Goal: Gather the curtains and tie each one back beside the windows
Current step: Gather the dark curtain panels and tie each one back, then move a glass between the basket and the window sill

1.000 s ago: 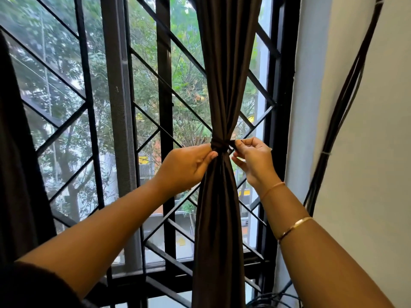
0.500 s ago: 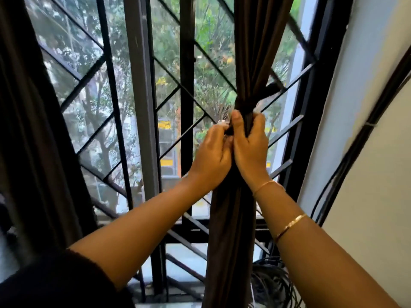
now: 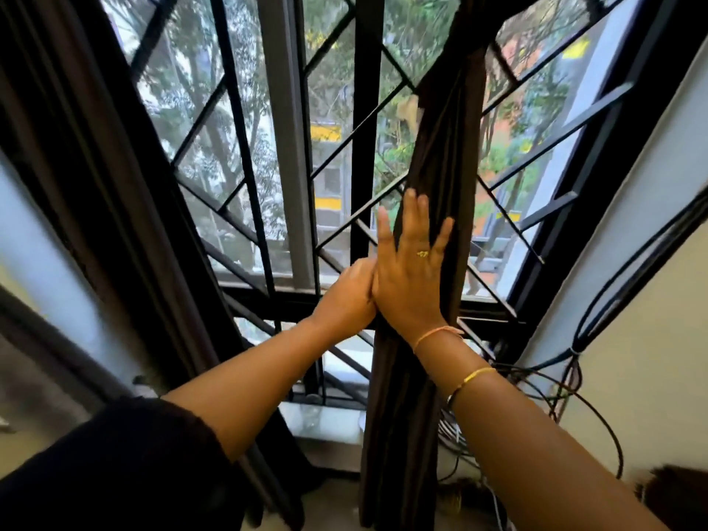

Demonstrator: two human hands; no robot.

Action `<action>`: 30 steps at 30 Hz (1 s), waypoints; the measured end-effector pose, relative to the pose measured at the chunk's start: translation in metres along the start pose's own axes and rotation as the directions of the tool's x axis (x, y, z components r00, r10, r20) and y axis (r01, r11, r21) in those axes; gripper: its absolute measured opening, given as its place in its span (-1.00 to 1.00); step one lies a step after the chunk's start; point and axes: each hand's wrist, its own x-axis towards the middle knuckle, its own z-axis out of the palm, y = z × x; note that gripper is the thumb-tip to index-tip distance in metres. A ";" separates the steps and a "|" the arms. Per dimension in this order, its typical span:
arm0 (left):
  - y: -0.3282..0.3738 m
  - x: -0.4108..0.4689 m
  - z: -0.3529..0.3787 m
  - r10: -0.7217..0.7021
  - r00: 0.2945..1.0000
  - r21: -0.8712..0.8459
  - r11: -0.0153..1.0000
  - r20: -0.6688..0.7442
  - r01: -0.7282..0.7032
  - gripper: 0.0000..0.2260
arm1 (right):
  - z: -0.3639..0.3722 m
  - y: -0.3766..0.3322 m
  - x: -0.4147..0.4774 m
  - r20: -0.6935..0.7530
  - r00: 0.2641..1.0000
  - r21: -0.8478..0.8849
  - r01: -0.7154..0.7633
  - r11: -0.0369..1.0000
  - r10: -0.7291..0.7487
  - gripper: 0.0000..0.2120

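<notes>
Pressing flat on the gathered curtain (image 3: pixel 440 155), the right hand (image 3: pixel 412 274) lies with its fingers (image 3: pixel 412 212) straight and fanned upward along the folds, thumb out to the left, grasping nothing. Its forearm comes up from the lower right corner. The left hand (image 3: pixel 344 297) sits just beside it, touching the thumb side of the right palm at the curtain's left edge. Its knuckles face the camera and its fingertips are hidden behind the right hand and the cloth, so whether they grip the curtain cannot be told. The left forearm reaches in from the lower left out of a black sleeve (image 3: pixel 115 465).

Counted in this single head view are two hands and two curtains. The gathered curtain hangs as a narrow dark column right of centre, in front of the window grille (image 3: pixel 245 147). The second curtain (image 3: pixel 95 166) hangs at the window's left side, well apart from it. The right wrist carries two bands, a thin pinkish band (image 3: pixel 436 333) and a gold bangle (image 3: pixel 473 377), and one ring (image 3: pixel 422 254) sits on a finger. Several black cables (image 3: pixel 573 367) run down the wall at the right.
</notes>
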 end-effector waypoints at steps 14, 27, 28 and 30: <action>-0.188 -0.104 -0.091 -0.590 0.804 0.486 0.725 0.072 0.488 -0.28 | 0.040 -0.154 -0.072 0.656 0.744 0.209 -0.018 0.978 -0.127 -0.43; -0.299 -0.168 -0.198 -0.756 0.595 -0.336 0.655 -0.275 0.677 -0.36 | 0.081 -0.313 -0.091 0.869 0.492 0.239 -0.338 0.910 -0.046 -0.54; -0.304 -0.167 -0.204 -0.760 0.564 -0.379 0.649 -0.322 0.659 -0.40 | 0.084 -0.319 -0.093 0.878 0.477 0.237 -0.362 0.902 -0.040 -0.57; -0.315 -0.165 -0.217 -0.775 0.486 -0.434 0.630 -0.404 0.644 -0.50 | 0.090 -0.331 -0.099 0.898 0.438 0.234 -0.386 0.892 -0.046 -0.58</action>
